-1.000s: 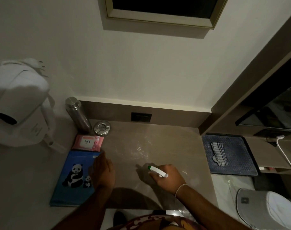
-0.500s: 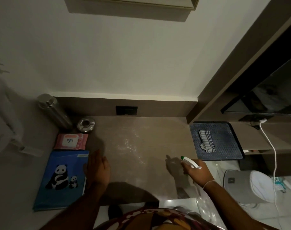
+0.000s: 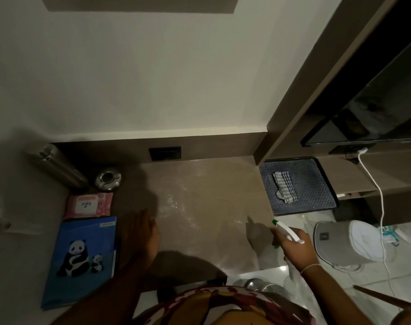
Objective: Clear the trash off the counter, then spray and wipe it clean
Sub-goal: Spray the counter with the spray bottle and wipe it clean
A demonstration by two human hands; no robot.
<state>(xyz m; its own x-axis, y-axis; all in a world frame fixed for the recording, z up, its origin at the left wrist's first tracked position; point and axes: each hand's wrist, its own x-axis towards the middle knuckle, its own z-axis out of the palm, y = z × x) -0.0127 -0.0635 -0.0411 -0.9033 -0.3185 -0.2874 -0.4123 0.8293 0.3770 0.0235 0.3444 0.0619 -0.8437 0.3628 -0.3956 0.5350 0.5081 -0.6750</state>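
The spray bottle (image 3: 287,231) is gripped in the closed fingers of the right hand (image 3: 293,246), above the counter's right front corner, its green nozzle aimed left. The left hand (image 3: 144,233) is laid flat, fingers extended, nothing held, on the counter (image 3: 206,195), where wet droplets are seen. A striped cloth (image 3: 284,186) is spread on a dark tray (image 3: 317,184) just beside the counter. A panda folder (image 3: 82,259), wipes pack (image 3: 89,205), ashtray (image 3: 108,179) and steel flask (image 3: 56,166) are ranged along the left.
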